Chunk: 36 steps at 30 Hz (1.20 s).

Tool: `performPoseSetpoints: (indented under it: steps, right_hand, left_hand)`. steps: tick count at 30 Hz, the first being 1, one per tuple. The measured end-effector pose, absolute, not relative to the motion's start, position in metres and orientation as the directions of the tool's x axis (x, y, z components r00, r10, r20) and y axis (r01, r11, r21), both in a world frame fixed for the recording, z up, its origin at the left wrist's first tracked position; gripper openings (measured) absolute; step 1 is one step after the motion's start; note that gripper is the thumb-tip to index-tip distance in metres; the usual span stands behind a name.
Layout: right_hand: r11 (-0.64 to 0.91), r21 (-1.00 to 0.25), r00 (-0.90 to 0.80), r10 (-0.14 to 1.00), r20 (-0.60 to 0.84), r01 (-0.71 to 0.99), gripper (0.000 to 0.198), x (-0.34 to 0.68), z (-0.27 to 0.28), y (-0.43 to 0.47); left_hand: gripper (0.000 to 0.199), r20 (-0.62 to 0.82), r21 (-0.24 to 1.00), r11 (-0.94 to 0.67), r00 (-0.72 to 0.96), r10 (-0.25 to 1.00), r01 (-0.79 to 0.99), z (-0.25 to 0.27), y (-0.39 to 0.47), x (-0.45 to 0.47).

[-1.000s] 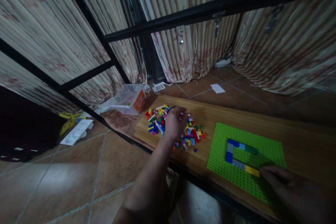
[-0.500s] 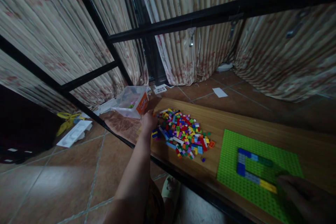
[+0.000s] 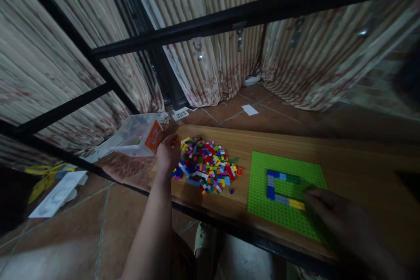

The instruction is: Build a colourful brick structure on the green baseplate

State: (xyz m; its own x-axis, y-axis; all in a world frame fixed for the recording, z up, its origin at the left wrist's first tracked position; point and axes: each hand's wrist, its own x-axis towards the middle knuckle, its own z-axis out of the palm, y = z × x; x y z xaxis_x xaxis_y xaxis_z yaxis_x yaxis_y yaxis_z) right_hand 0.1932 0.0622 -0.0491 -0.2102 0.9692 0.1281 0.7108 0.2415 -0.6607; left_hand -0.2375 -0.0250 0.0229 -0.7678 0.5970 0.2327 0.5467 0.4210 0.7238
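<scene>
Operator's arms: left extended, right low with fingers bunched
Left forearm (image 3: pixel 149 227) enters at 7 o'clock, runs nearly straight up toward 12 to 1 o'clock; left hand (image 3: pixel 168 153) sits at 8 o'clock of view centre, fingers curled inward, fingertip closure not discernible. Right hand (image 3: pixel 337 216) sits at 4 o'clock, in shadow, pointing toward 10 o'clock, thumb and index finger drawn close together; right wrist blurred toward the lower corner. Hands well apart; one foot (image 3: pixel 202 234) shows at 6 o'clock
</scene>
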Motion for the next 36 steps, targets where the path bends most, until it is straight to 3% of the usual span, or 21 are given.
performPoseSetpoints:
  steps: [2,4,8,13,18,25,32,36]
  right_hand:
    - [0.185,-0.719,-0.167,0.981,0.096,0.67,0.027,0.189,-0.042,0.056]
    - [0.153,-0.777,-0.116,0.988,0.104,0.611,0.031,0.181,-0.035,0.05]
    - [0.197,-0.899,-0.095,0.98,0.173,0.391,0.031,0.163,-0.023,0.04]
    - [0.188,-0.967,-0.291,0.947,0.134,0.169,0.033,0.144,-0.012,0.027]
    - [0.118,-0.991,-0.307,0.947,0.096,0.055,0.029,0.143,-0.013,0.033]
    - [0.085,-0.994,-0.339,0.939,0.057,0.067,0.024,0.157,-0.014,0.041]
    - [0.071,-0.995,-0.36,0.932,0.041,0.071,0.022,0.164,-0.012,0.042]
    - [0.142,-0.981,-0.309,0.946,0.095,0.131,0.021,0.164,-0.013,0.04]
  left_hand:
    - [0.037,0.177,0.891,0.177,-0.678,0.713,0.418,0.026,-0.023,-0.202]
    - [0.041,0.069,0.979,0.047,-0.534,0.843,0.201,0.026,-0.022,-0.159]
    - [0.034,-0.146,0.988,0.134,-0.188,0.971,-0.072,0.018,-0.021,-0.075]
    - [0.028,-0.197,0.946,0.192,0.009,0.98,-0.261,0.005,-0.008,-0.022]
    - [0.027,-0.195,0.938,0.201,0.049,0.98,-0.283,0.001,-0.001,-0.01]
    - [0.029,-0.159,0.962,0.181,0.123,0.98,-0.206,0.0,0.006,-0.001]
    - [0.016,-0.127,0.975,0.135,0.058,0.99,-0.174,-0.007,0.014,0.018]
    - [0.021,-0.178,0.954,0.143,-0.114,0.978,-0.262,-0.006,0.02,0.019]
